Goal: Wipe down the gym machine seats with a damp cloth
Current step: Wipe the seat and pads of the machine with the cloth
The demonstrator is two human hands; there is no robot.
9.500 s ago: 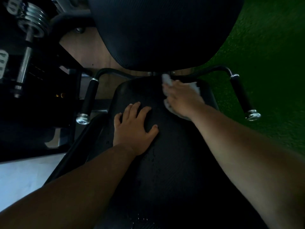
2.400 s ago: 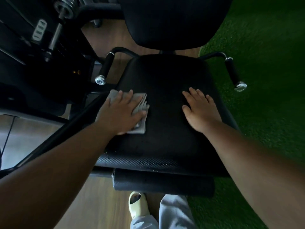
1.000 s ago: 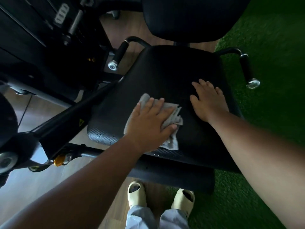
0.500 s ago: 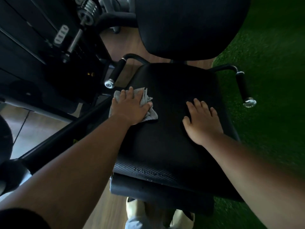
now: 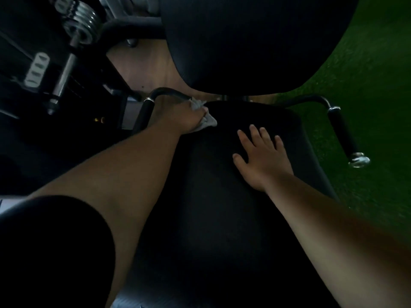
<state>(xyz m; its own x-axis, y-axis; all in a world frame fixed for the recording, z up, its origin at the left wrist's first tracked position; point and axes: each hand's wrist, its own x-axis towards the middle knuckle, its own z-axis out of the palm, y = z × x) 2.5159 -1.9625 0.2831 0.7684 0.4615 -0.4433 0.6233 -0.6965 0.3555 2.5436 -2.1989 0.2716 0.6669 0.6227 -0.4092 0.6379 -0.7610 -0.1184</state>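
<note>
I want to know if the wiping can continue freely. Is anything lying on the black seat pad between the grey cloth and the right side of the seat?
Only the person's own right hand, resting flat on the black seat pad. The left hand presses the grey cloth at the rear left corner. No loose object is visible.

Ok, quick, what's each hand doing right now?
Left hand: presses the cloth onto the seat; grip unclear.
Right hand: open, flat on the seat.
</note>
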